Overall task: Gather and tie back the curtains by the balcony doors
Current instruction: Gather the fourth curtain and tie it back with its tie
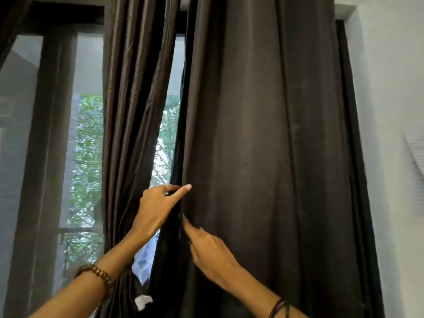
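Dark brown right curtain (263, 134) hung loose, untied. Left hand (156, 207) pinched its inner edge; right hand (211, 251) lay open just below, fingers on the fabric. Gathering barely begun.

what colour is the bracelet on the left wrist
Brown: a brown wooden bead bracelet, clearest in the head view.

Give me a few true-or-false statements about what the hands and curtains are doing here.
1. Both hands touch the right curtain. True: left hand and right hand are at its edge.
2. The left wrist wears a beaded bracelet. True.
3. The curtains are fully closed. False: a gap shows trees.
4. The right curtain is tied back. False: it hangs loose.
5. The left curtain is white. False: dark brown.
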